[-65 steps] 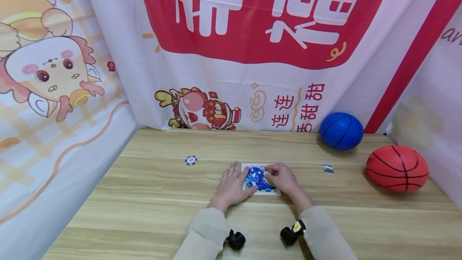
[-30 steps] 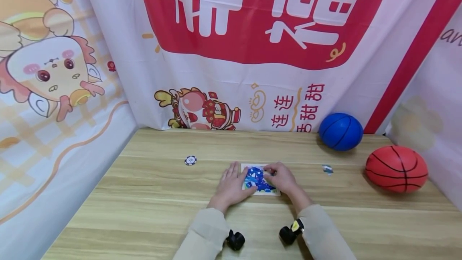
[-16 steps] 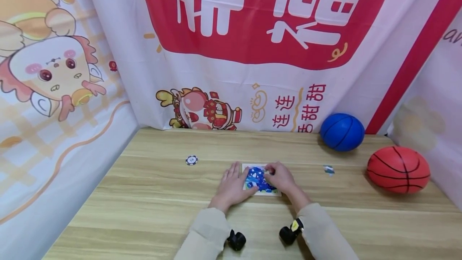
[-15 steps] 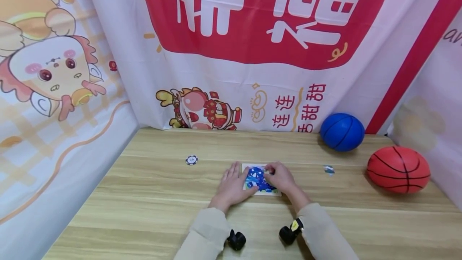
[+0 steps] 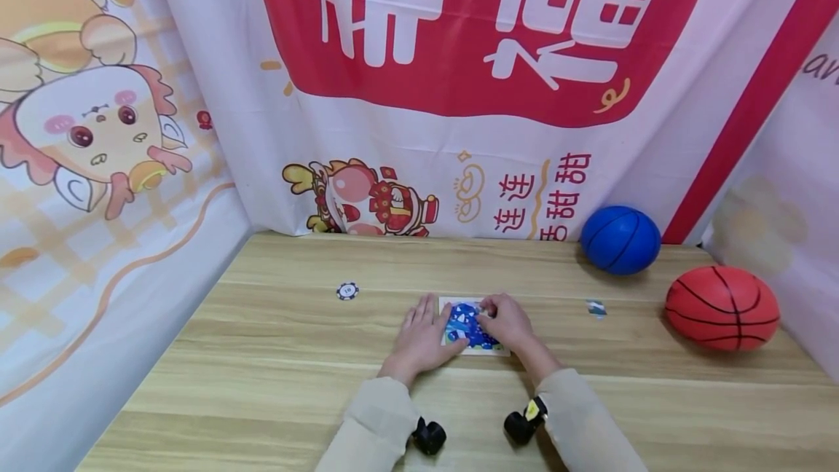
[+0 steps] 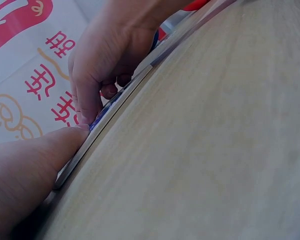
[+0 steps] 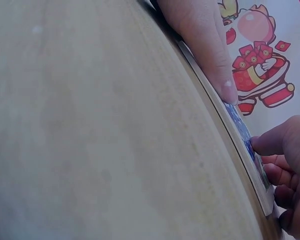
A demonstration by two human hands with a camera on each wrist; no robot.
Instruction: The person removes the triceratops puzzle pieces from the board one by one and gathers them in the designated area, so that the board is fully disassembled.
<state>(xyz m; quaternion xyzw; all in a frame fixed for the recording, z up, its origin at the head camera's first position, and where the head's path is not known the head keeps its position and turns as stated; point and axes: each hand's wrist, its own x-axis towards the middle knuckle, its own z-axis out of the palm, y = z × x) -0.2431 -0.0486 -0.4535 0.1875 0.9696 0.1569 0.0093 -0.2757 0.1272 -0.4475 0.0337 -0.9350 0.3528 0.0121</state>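
A small jigsaw puzzle (image 5: 473,332) with a blue picture and a pale frame lies flat on the wooden table. My left hand (image 5: 419,337) rests along its left side, fingers straight, with the thumb laid over the lower part of the picture. At the upper right of the picture, my right hand (image 5: 507,320) bends its fingers down and pinches at a puzzle piece, mostly hidden under the fingertips. In the right wrist view, the right thumb (image 7: 267,142) meets the blue surface while the other fingers curl beside the frame.
A loose small piece (image 5: 596,307) lies right of the puzzle, and a round chip (image 5: 347,290) lies to the left. A blue ball (image 5: 620,240) and a red ball (image 5: 722,307) sit at the back right. Printed cloth (image 5: 459,115) hangs behind the table.
The right hand and wrist have shifted slightly left over the puzzle, fingertips still at its upper right. The left hand stays put.
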